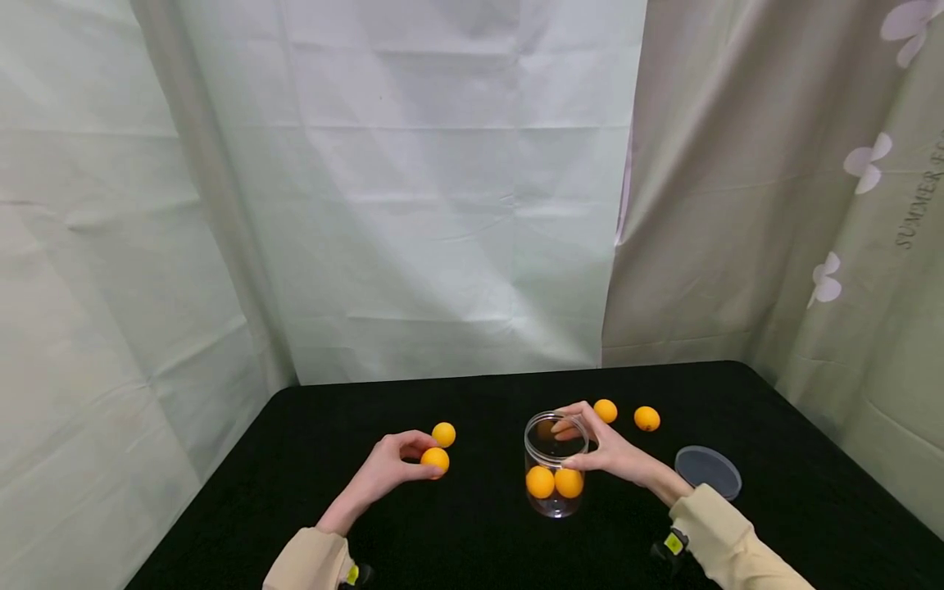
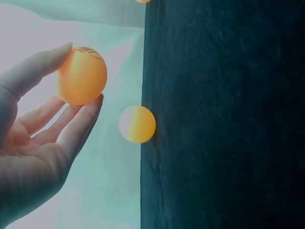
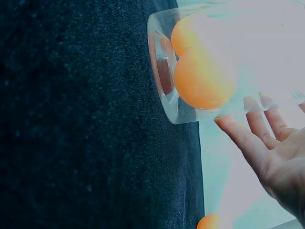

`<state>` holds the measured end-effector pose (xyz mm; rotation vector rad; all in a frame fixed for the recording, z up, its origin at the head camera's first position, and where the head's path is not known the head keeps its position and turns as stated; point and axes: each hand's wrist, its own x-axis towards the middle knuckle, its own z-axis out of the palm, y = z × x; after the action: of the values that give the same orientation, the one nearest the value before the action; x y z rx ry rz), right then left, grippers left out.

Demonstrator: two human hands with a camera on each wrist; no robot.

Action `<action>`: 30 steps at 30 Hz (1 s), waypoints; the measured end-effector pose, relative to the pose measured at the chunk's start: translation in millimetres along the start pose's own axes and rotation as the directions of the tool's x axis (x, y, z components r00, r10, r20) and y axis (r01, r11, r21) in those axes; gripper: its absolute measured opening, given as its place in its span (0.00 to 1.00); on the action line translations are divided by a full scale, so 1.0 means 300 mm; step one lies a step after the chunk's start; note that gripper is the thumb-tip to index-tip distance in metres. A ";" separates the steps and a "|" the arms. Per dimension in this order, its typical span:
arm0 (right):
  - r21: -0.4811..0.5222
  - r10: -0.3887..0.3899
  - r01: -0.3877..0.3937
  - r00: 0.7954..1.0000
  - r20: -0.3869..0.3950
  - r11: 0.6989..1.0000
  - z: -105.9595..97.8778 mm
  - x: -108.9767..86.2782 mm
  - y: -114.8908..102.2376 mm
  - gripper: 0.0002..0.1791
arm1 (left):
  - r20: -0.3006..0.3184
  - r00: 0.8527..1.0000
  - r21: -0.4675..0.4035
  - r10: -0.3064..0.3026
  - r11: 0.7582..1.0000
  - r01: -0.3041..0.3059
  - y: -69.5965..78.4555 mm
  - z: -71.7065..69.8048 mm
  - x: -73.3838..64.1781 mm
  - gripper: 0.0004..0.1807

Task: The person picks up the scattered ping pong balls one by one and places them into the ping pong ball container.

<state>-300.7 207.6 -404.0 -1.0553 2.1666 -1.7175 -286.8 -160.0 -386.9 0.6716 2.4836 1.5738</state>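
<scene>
Cream sleeves (image 1: pixel 310 564) foremost; held ball (image 1: pixel 435 460) to the left of the jar (image 1: pixel 542 457)

Sleeves: two, yours, both on the near side of the jar.

Jar: one, clear, upright, long axis vertical, mouth up. Two orange balls (image 1: pixel 540 482) sit side by side, low inside.

Right hand (image 1: pixel 610 455): your hand nearer the jar; it grips the jar's upper right side, thumb at the near side, fingers at the far side.

Held ball: orange, well apart to the left of the jar, pinched between the thumb and fingers of your left hand (image 1: pixel 387 463). Left wrist view shows it raised, dark print on top. Round, no long axis.

Key relation, by judgement: you have the held ball left of a mouth that faces up, so the rim's height matters most. You see nothing standing between the two; your right fingers crowd the rim's right and far parts, while its left part is uncovered.

Loose ball (image 1: pixel 443 434): left of the jar, just beyond the held ball; likeliest for you to nudge.

Further balls (image 1: pixel 646 419): two, right of the jar and beyond it, one just past your right hand.

Grey lid (image 1: pixel 708 471): right of the jar, near your right sleeve.

Black table (image 1: pixel 457 549): under the jar; pale cloth (image 1: pixel 442 205) behind.
</scene>
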 end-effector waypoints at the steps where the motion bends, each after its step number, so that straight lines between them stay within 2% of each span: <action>1: 0.002 -0.004 0.004 1.000 0.002 1.000 0.000 0.000 -0.001 0.31 | 0.001 1.000 -0.003 0.002 1.000 -0.002 0.003 0.002 0.000 0.21; 7: -0.002 -0.009 0.009 1.000 0.002 1.000 0.002 -0.001 -0.005 0.31 | 0.002 1.000 -0.029 0.029 0.999 -0.029 0.026 0.017 0.010 0.21; 15: -0.004 -0.005 0.005 1.000 0.004 1.000 0.003 -0.002 -0.004 0.32 | -0.005 0.999 -0.036 0.036 0.999 -0.036 0.052 0.031 0.021 0.20; 23: 0.001 0.003 -0.003 1.000 0.000 1.000 0.002 -0.003 -0.009 0.31 | 0.009 0.998 -0.031 0.061 0.998 -0.060 0.171 0.034 -0.005 0.17; 30: 0.000 0.002 -0.002 1.000 0.003 1.000 0.002 -0.001 -0.008 0.31 | 0.030 0.996 -0.044 0.084 0.996 -0.082 0.185 0.041 0.009 0.16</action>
<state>-299.2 207.1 -402.1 -1.0543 2.1656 -1.7139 -268.4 -128.9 -343.0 0.7972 2.4211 1.6260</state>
